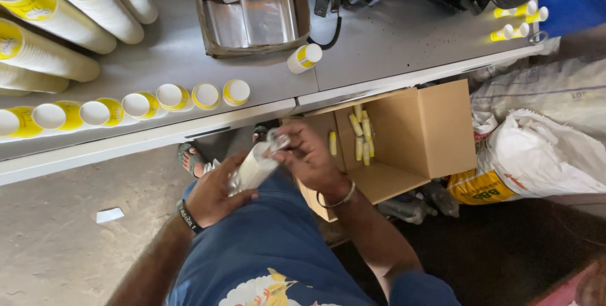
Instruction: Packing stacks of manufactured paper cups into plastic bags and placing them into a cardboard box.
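An open brown cardboard box [404, 135] stands just right of the fingers [297, 148]; yellow-labelled white bottles [142, 104] line the counter [379, 41] above them.

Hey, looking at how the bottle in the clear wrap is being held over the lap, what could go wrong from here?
1. The wrapped white bottle is held in mid-air between the left hand and right hand, clear of the table; a slack grip might drop it to the floor.
2. The single bottle lies on its side on the grey table and may roll.
3. The row of bottles sits near the table edge; a knock could tip them off.
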